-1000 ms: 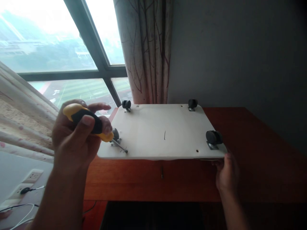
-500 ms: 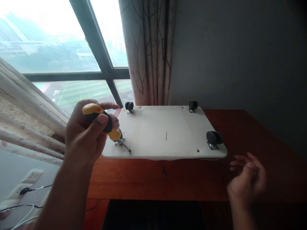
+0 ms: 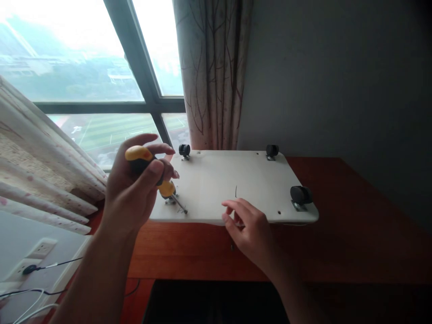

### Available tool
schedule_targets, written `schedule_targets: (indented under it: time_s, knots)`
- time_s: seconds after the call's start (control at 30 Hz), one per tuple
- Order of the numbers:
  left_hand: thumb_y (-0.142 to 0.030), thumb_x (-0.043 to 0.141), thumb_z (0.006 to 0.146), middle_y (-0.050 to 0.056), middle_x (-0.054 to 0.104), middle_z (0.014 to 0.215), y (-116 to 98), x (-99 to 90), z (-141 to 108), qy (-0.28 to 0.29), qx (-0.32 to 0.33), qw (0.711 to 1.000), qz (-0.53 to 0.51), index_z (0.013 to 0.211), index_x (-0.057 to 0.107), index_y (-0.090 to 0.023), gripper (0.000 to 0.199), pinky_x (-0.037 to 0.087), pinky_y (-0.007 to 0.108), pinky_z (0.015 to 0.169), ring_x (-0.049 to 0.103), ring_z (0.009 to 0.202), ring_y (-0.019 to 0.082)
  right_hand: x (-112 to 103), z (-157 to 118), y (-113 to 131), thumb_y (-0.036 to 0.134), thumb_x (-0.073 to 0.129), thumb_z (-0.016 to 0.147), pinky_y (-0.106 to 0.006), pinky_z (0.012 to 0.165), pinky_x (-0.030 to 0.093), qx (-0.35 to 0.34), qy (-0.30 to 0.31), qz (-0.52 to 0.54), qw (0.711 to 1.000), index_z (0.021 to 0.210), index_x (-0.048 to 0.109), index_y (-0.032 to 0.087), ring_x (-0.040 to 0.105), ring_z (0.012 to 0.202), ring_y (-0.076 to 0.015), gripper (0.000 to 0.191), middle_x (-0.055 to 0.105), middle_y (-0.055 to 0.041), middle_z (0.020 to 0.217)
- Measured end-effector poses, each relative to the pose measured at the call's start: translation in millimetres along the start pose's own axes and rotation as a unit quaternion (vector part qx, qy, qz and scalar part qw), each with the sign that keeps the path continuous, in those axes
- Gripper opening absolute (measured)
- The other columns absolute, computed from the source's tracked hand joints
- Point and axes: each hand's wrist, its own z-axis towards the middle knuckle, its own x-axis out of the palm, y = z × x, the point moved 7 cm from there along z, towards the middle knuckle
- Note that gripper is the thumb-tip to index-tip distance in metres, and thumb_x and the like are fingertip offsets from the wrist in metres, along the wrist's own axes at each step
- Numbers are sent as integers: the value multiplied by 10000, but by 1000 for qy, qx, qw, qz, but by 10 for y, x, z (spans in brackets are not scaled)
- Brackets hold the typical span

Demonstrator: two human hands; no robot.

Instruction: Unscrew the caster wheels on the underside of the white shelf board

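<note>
My left hand (image 3: 137, 184) is closed around the yellow-and-black handle of a screwdriver (image 3: 166, 187), with some fingers stretched out. The screwdriver slants down to a small dark tip at the near left corner of a white board (image 3: 209, 180). Just behind its shaft, a caster (image 3: 171, 199) on a metal plate is mostly hidden by the handle. My right hand (image 3: 251, 227) hovers by the board's front edge, thumb and forefinger apart, with nothing visible between them. A small dark piece (image 3: 232, 247) on the table lies partly behind this hand.
More black casters stand at the far left (image 3: 184, 150), far right (image 3: 272, 151) and near right (image 3: 300, 196) corners. The board rests on a reddish wooden table (image 3: 347, 216). Window and curtain (image 3: 212, 81) stand behind; wall sockets with cables (image 3: 30, 269) are at the left.
My right hand has moved left from beyond the board's right corner to the middle of its front edge. The left hand keeps the screwdriver at the near left corner, its fingers more spread.
</note>
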Motion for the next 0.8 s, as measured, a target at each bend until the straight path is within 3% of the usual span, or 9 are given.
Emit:
schedule_targets:
  time_s: [0.1,0.2,0.3,0.4,0.6,0.8]
  knots:
    - [-388,679,889,143,684,1151,13,-15,-15,-1,-15,1000,-24,1202,699,-128,408,592,332,763,666,842,202,326,227,133,299,593,960,-314,769,499,-17,66,-49,997,1153,683,197,638,851,-181,236,696,-45,963]
    - [-337,702,880,147,672,1234,-2,-8,-49,0,-24,1000,3,1121,721,-156,301,589,372,856,696,929,231,607,371,181,385,651,939,-314,784,496,-20,125,-92,988,1161,693,200,637,915,-198,292,694,-56,1003]
    - [-252,823,785,110,710,1169,-24,12,-62,-6,-22,1000,12,1010,668,-223,275,599,378,736,717,779,211,783,460,196,451,679,916,-307,776,493,-23,156,-123,980,1131,702,218,632,916,-199,318,683,-51,1001]
    - [-250,857,759,80,737,1003,-34,3,-51,-31,-11,999,5,968,647,-229,297,538,302,574,629,577,142,869,508,222,473,686,909,-305,770,490,-26,167,-138,976,1095,700,219,632,908,-198,315,680,-44,984]
    - [-378,743,855,85,675,928,-118,-5,-18,-40,16,999,-11,950,733,-164,234,532,296,589,620,650,159,952,551,292,416,652,942,-293,755,481,-38,187,-155,969,1009,692,213,642,895,-186,218,692,-35,1000]
    - [-289,622,933,67,664,872,-389,-143,-16,-78,113,991,-12,912,761,-165,188,545,282,564,617,663,164,972,573,260,322,633,947,-263,756,455,-24,186,-131,974,935,698,218,647,854,-158,123,704,-12,958]
